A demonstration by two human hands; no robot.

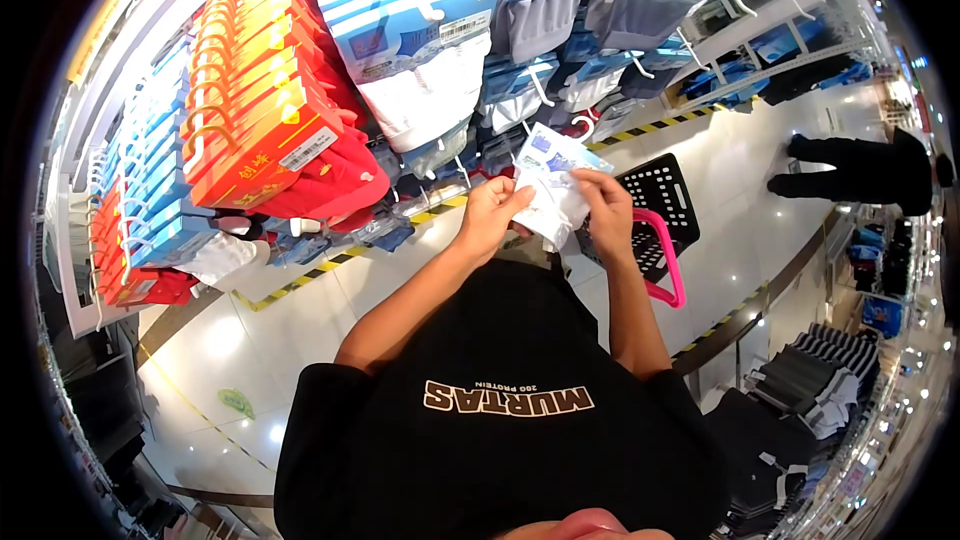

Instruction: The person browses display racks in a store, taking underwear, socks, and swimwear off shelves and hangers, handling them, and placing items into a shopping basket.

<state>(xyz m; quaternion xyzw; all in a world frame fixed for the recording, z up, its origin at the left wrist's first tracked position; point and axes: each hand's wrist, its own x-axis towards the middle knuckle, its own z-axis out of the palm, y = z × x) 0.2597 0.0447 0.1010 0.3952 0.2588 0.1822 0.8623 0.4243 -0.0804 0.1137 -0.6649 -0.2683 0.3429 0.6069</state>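
In front of my chest, both hands hold a pack of white socks (553, 208) with a blue-and-white printed card (553, 152) at its top. My left hand (490, 212) pinches the left side of the pack between thumb and fingers. At the card's right edge, my right hand (606, 208) grips with bent fingers. A black shopping basket (660, 190) with a pink handle (668, 260) is just beyond my right hand; where it hangs or rests is hidden.
Blue-carded packs (410, 30) and red-carded packs (265, 130) hang on hooks ahead and left. Yellow-black tape (660, 125) edges the display. A person in black (860, 172) stands at the far right. Folded clothes (800, 390) lie at lower right. A green mark (236, 402) is on the floor.
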